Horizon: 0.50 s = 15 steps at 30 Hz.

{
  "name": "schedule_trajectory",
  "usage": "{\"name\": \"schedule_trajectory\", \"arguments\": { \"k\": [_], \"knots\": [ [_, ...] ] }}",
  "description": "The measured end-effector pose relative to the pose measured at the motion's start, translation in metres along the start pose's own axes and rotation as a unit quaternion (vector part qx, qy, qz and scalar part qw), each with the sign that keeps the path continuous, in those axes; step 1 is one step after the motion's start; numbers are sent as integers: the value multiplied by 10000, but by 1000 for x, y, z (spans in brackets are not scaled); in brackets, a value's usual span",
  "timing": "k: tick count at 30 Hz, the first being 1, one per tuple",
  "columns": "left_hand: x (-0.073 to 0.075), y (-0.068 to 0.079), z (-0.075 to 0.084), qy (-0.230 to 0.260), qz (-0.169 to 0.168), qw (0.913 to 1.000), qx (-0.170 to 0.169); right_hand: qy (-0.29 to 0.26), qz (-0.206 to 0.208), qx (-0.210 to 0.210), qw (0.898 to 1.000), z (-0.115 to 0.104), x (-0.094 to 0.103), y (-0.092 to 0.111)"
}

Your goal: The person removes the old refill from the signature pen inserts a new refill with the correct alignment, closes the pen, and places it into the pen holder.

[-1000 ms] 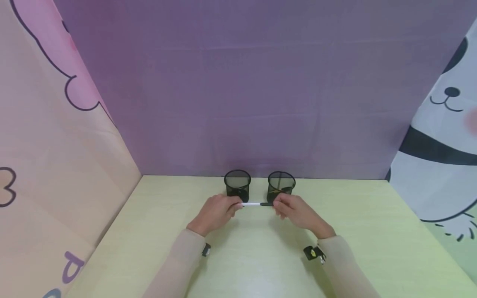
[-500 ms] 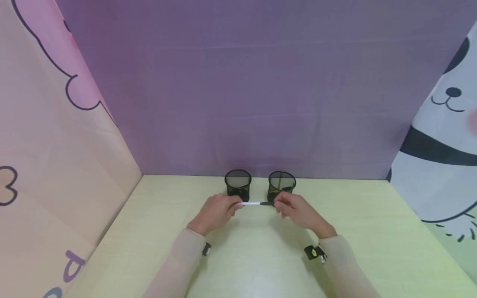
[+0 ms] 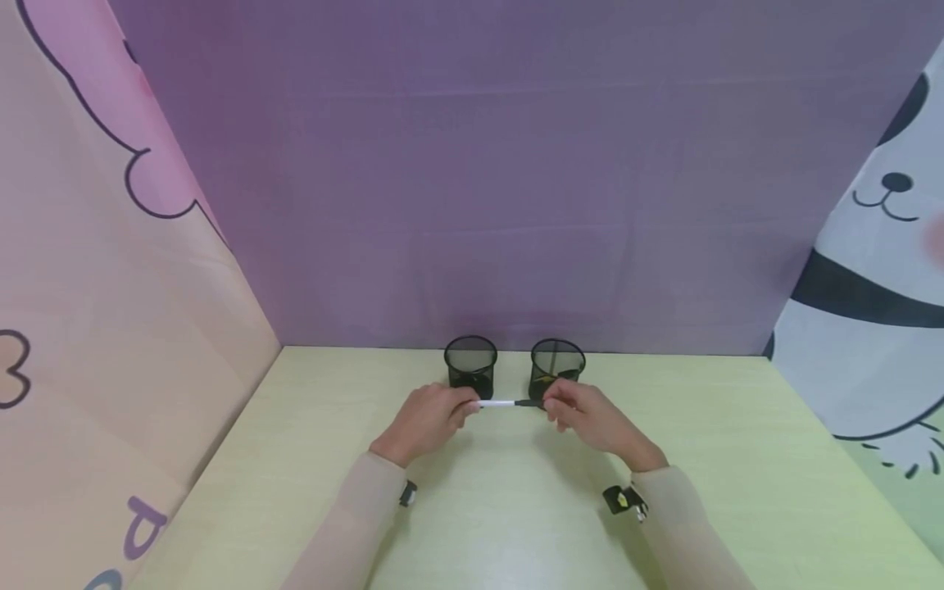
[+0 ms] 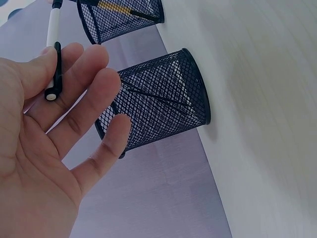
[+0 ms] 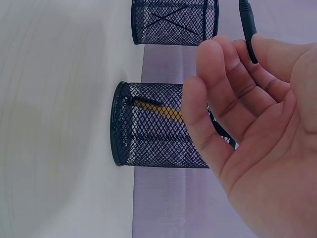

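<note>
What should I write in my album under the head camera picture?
The left hand and right hand hold one black-and-white pen between them, in front of two black mesh pen cups.

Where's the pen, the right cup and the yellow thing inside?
Pen (image 3: 497, 403): head view, its white barrel.
Right cup (image 5: 154, 130): right wrist view, its mesh side.
Yellow thing (image 5: 167, 113): right wrist view, yellow part, behind mesh.

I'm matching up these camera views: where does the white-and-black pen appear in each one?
Head: pen below centre, between left hand and right hand.
Left wrist: pen at upper left, reaching the top edge.
Right wrist: pen at upper right, black part showing.
Shared landmark: the mesh cup with a yellow item inside.
</note>
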State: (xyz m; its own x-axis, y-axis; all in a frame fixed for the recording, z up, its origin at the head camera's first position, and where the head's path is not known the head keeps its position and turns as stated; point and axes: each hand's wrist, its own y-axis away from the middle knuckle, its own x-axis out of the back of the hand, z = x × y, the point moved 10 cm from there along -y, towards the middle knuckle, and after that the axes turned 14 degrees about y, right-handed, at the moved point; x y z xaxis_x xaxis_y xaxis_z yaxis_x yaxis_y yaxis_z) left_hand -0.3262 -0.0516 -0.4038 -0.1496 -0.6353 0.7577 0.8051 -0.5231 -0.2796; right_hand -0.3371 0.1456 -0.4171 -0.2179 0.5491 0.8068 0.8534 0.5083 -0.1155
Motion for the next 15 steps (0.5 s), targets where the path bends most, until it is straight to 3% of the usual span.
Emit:
{"name": "schedule_trajectory", "arguments": {
  "k": [15],
  "knots": [
    [1,0,1,-11,66,9999,-90,24,-24,-73,10000,3,1,0]
  ]
}}
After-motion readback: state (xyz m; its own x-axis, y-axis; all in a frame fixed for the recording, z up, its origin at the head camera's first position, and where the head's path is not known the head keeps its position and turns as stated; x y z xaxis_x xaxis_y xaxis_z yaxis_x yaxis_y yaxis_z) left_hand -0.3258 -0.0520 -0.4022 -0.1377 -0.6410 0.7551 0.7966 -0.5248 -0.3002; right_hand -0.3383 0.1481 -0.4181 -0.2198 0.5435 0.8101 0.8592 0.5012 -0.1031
